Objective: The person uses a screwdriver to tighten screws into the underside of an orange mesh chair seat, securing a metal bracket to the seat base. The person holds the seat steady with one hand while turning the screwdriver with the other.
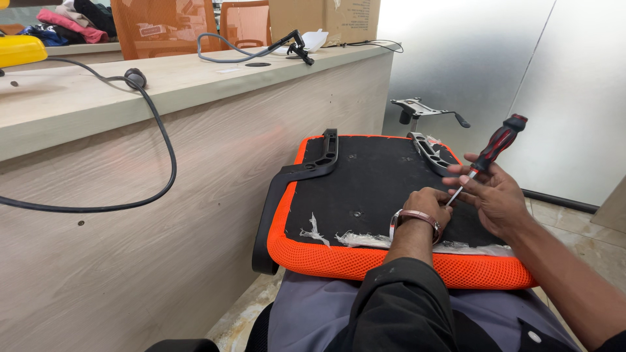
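Note:
An upturned office chair seat (365,189) with an orange mesh rim and a black underside rests on my lap. A black armrest bracket (306,171) sits along its left side and a grey one (430,153) at the far right. My right hand (499,195) holds a screwdriver (489,153) with a red and black handle, its tip pointing down at the seat's right part. My left hand (427,203), with a bracelet at the wrist, rests closed on the black underside at the screwdriver's tip; what it pinches is hidden.
A long wooden desk (130,195) runs along the left, with a black cable (156,124) hanging over its front. A chair mechanism plate on a post (420,109) stands behind the seat. Frosted glass panels (521,78) close the right side. Orange chairs and a cardboard box stand behind the desk.

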